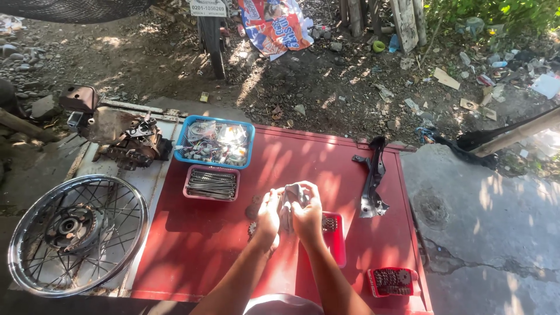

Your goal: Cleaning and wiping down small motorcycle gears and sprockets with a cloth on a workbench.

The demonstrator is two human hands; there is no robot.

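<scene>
Both forearms come up from the bottom edge, and the left hand [269, 214] and right hand [307, 217] meet over the middle of the red tabletop [291, 160], pressed close together with fingers curled around a small grey, crumpled-looking piece [291, 197]; whether it is cloth or metal is hard to tell, since the fingers cover most of it. That grey piece sits right between the two palms, its top poking up above the knuckles, held clear of the table. Just under the right wrist lies a shallow red tray [336, 239], and a brownish sprocket [254, 207] peeks out beside the left hand. Farther up the table, a pink tray of thin metal spokes [212, 183], and behind it a blue basket [215, 142] full of small clear packets. Over at the near right corner, a little red box of dark metal bits [392, 282]; a black bracket [373, 178] lies along the right side. Off the table to the left, a spoked wheel [76, 233] lies flat, with a rusty engine part [131, 143] beyond it. Up on the dirt, a big crumpled snack bag [274, 24], red, blue and orange, lies beside a motorcycle tyre [213, 41] with a white rectangular plate [208, 7] above it.
</scene>
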